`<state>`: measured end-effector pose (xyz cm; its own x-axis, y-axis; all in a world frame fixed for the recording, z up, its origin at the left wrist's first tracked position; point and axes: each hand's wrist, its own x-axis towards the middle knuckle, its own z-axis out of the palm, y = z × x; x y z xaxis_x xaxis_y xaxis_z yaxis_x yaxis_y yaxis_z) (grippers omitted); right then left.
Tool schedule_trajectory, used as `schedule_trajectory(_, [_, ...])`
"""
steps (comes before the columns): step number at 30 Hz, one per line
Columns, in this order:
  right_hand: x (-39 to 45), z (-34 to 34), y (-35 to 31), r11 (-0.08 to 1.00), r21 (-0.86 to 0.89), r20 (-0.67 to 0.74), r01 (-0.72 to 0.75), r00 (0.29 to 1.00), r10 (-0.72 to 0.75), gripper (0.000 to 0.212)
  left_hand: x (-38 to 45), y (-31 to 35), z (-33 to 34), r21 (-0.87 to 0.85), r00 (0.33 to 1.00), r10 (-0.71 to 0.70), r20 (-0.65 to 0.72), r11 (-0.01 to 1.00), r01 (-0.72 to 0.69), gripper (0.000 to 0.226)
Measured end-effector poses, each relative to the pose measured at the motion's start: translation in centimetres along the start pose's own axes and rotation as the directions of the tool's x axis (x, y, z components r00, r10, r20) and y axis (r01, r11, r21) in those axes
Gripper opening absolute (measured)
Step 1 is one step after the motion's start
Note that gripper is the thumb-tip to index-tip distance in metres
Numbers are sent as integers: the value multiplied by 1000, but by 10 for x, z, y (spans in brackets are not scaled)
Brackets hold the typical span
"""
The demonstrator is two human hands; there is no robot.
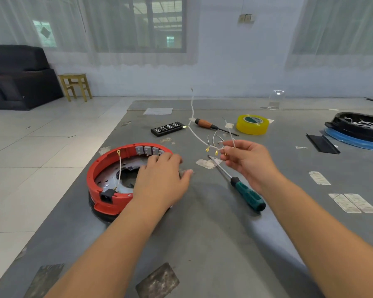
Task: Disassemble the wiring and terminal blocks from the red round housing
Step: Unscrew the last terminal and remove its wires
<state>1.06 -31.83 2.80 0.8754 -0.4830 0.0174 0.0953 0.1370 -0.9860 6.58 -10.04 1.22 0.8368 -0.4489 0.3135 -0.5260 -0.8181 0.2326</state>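
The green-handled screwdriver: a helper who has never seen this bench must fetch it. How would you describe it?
On the grey table, look right of the red round housing, just below the right hand. The green-handled screwdriver lies there diagonally. The other screwdriver, farther back by the yellow tape roll, has a brown wooden handle.

Our left hand (162, 179): fingers straight, laid on the red housing (99, 168). Our right hand (249, 162): raised right of it, pinching wires (213, 145).

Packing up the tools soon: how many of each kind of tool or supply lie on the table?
Screwdrivers: 2, green-handled and wooden-handled
Bit set: 1
Yellow tape roll: 1
Total: 4
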Motion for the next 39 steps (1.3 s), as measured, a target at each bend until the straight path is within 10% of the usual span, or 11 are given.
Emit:
schedule_trajectory(6, [80,-32,-16,952,-269,-181,-144,979,97,15,-5,3,20,417,997,70,-42,908,-46,53])
schedule_trajectory(18, [183,-38,7,708,-598,-305,-376,923,233,18,-8,-3,31,417,994,103,-43,906,-76,50])
schedule_trajectory(26, [180,-33,14,-48,-975,-214,-218,974,-68,41,-6,-2,31,415,994,105,-37,906,-80,46])
schedule_trajectory(31, [167,-5,29,-11,-959,281,284,954,99,51,-7,-1,29,410,994,102,-36,909,-79,44])
schedule_trajectory(39, [165,-15,40,-142,-948,249,284,943,222,55,-9,-2,30,411,993,103,-63,909,-68,41])
